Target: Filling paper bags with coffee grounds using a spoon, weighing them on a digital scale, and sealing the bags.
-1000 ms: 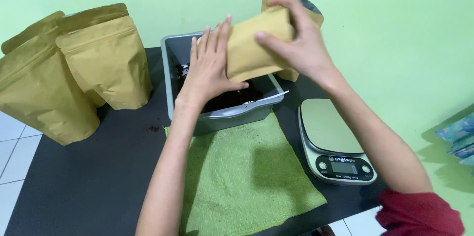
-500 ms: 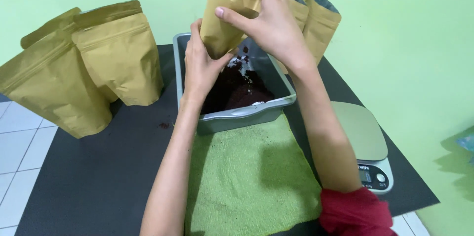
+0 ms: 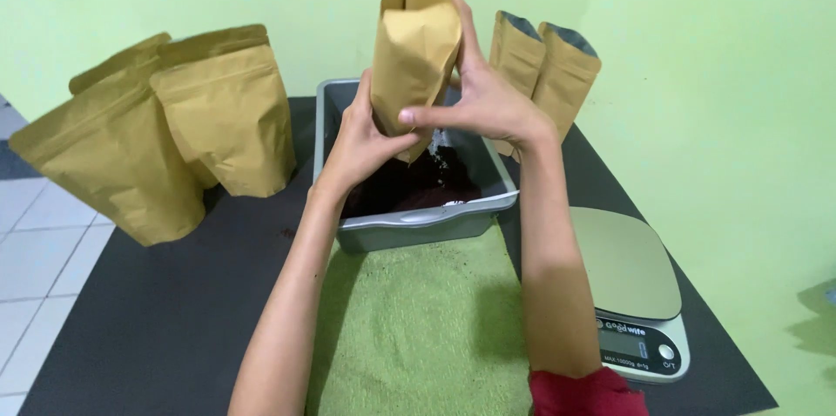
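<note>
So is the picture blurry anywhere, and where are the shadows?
Head view: sharp overall, with only slight softness on the hands, the left hand and right hand, which hold the paper pouch. The light is soft and even. The forearms cast faint shadows on the green towel, it is dark inside the grey tub, and the scale has a dull sheen without harsh glare.

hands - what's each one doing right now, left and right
Left hand: closed on the lower part of the brown paper pouch, over the grey tub.
Right hand: gripping the same pouch from the side, fingers spread.
</note>
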